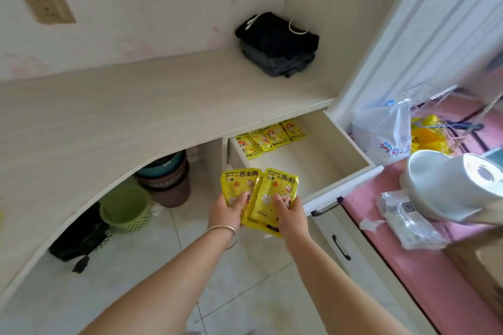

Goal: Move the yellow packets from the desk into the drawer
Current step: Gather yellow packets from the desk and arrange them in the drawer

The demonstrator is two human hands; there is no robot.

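A fan of yellow packets (265, 193) is held in front of the open drawer (321, 160), left hand (227, 212) and right hand (290, 216) each pinching its lower edge; more packets (269, 137) lie at the drawer's back.

Bright, soft daylight fills the scene and shadows are faint, deepest under the counter (136, 106). Wide-angle distortion bends straight edges toward the frame's borders. The right side smears with blur around the white bowl (435, 185).
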